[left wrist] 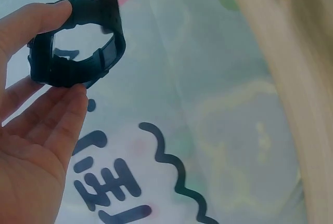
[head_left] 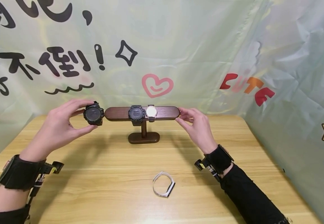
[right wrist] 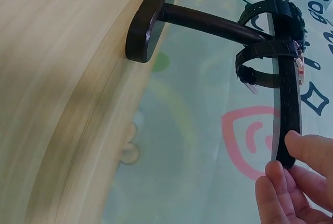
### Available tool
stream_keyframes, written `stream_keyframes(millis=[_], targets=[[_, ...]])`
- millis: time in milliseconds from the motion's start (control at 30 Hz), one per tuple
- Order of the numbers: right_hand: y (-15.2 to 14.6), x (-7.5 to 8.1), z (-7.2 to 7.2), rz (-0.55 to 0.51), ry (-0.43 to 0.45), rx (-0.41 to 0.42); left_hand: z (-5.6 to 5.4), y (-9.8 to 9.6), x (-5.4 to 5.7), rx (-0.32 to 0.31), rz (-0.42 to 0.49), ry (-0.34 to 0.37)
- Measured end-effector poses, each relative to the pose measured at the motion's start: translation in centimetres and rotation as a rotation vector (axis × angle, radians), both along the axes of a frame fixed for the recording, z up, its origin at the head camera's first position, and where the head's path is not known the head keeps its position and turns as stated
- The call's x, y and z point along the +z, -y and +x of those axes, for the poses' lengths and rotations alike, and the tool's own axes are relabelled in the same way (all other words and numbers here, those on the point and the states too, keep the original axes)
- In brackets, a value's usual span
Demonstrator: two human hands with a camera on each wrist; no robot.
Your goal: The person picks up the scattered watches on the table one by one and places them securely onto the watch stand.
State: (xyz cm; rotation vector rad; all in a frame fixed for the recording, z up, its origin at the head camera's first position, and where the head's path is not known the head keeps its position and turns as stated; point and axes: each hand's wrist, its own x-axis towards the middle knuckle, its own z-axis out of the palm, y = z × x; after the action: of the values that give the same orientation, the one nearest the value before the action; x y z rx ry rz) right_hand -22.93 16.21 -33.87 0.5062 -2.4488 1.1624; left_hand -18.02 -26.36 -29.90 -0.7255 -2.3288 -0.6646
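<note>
My left hand holds a black sports watch between thumb and fingertips at the left end of a dark wooden watch stand. Its strap forms a closed loop in the left wrist view, the bar's tip overlapping the loop's edge; whether the tip is inside, I cannot tell. Around the bar's middle sit another black sports watch and a watch with a bright round face, side by side. The bar's right end is pinched by my right hand, its thumb showing on the bar in the right wrist view.
A white fitness band lies on its side on the wooden table, nearer to me than the stand's oval base. Behind the table hangs a printed pale green cloth, which also runs down both sides.
</note>
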Motion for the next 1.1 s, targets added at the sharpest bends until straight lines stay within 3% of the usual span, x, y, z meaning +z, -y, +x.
stream_keyframes(millis=[500, 1100], targets=[[0.0, -0.1, 0.0, -0.001, -0.004, 0.01, -1.7, 0.2, -1.0, 0.029, -0.007, 0.045], [0.0, -0.1, -0.1, -0.001, -0.009, -0.005, -2.9, -1.1, -1.4, -0.009, -0.029, 0.093]])
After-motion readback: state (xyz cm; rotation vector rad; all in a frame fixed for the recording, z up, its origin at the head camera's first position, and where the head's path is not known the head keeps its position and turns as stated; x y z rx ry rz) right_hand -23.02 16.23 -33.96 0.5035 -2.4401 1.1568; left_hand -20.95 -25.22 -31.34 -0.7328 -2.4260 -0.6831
